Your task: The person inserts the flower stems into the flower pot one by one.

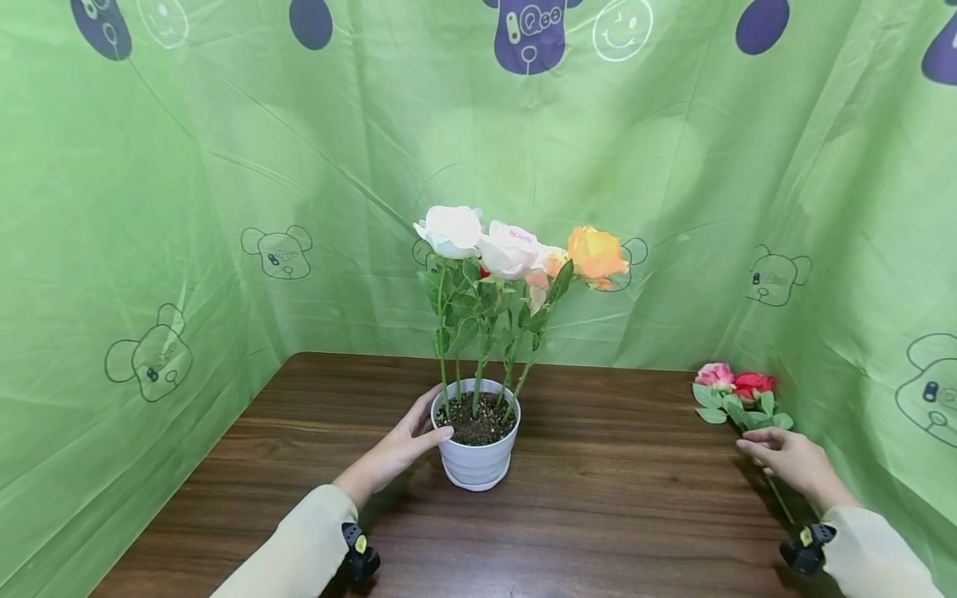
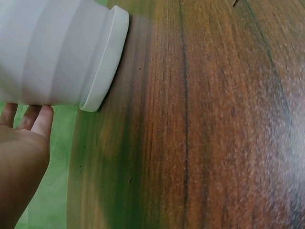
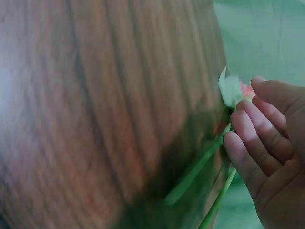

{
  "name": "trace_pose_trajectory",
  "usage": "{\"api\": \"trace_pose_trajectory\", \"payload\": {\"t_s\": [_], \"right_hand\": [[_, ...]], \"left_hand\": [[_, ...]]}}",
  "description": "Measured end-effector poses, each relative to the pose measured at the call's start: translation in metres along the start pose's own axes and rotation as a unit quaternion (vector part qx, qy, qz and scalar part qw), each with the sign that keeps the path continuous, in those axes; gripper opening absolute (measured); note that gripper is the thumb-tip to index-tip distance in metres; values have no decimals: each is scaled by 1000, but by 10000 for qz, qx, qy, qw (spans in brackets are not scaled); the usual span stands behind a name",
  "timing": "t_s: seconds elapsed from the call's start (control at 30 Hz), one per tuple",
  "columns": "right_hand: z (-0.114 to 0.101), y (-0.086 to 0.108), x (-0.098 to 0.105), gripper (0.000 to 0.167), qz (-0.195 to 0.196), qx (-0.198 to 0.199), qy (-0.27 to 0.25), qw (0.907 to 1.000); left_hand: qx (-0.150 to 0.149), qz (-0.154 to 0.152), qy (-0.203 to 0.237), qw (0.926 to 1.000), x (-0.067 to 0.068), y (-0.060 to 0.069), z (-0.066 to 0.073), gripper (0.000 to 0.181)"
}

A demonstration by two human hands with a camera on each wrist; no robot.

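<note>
A white flower pot (image 1: 478, 462) filled with dark soil stands upright on the table in the head view. Several artificial roses rise from it, among them a white rose (image 1: 452, 232), a pale pink rose (image 1: 508, 249) and an orange rose (image 1: 596, 252). My left hand (image 1: 409, 436) grips the pot's left side, its thumb at the rim. On the right lie a pink rose (image 1: 715, 375) and a red rose (image 1: 752, 384) with green leaves and stems. Over their stems is my right hand (image 1: 794, 462), fingers loosely bent; in the right wrist view nothing shows between thumb and fingers.
The brown wooden table (image 1: 620, 507) carries the pot near its middle and the loose roses by its right edge. Green printed cloth (image 1: 359, 124) hangs behind and along both sides. Black wrist cameras (image 1: 360, 551) sit on both sleeves.
</note>
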State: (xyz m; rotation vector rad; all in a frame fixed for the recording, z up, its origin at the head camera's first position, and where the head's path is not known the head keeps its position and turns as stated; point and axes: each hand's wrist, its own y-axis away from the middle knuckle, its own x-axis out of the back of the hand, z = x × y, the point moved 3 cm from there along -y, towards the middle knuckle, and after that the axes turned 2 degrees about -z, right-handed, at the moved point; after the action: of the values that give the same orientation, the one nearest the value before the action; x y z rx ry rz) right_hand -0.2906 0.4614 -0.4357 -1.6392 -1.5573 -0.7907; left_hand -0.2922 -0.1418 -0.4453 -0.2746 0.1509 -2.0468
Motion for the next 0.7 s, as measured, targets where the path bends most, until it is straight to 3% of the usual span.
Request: {"api": "trace_pose_trajectory", "payload": {"t_s": [0.23,0.7], "right_hand": [[21,2,1,57,-185,-509,-350,9979],[23,-1,1,53,-505,-547,425,9963]], "left_hand": [[-12,-4,-9,10000,1,0,0,74],[-2,-28,-42,10000,0,-1,0,76]]}}
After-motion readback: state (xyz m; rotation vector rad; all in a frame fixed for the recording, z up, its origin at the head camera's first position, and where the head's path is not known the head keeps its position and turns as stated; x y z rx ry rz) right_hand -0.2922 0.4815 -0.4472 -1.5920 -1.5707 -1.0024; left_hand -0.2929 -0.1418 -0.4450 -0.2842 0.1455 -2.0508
